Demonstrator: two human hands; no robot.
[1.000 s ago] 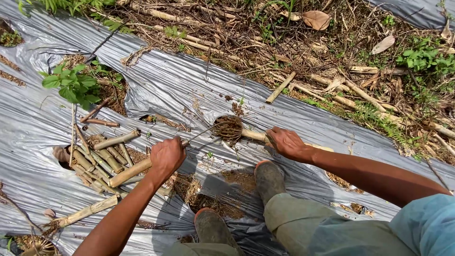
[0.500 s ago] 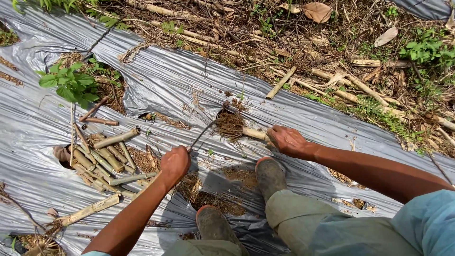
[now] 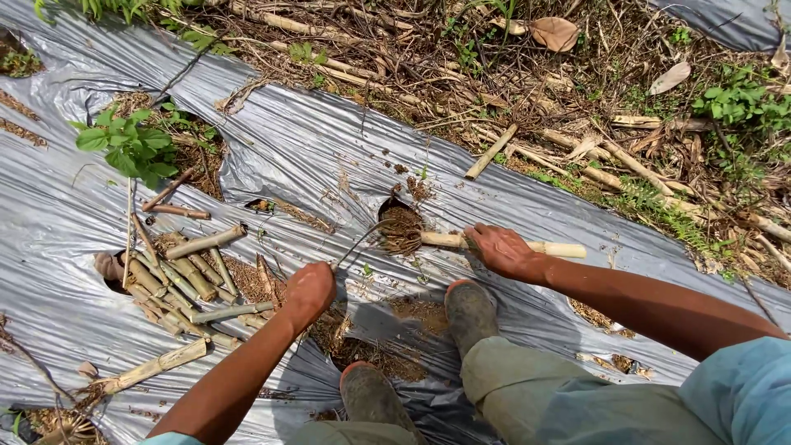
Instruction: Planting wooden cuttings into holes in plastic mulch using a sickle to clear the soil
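The right hand gripped a pale bamboo stake whose tip sat in a soil-filled hole in the silver plastic mulch sheet — the left hand pinched a thin wiry stem — a planting step that called for steady downward pressure.

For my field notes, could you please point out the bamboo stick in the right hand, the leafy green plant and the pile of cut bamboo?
bamboo stick (image 3: 556, 248): head view, pale free end.
green plant (image 3: 128, 148): head view, middle leaves.
bamboo pile (image 3: 177, 280): head view, centre pieces.
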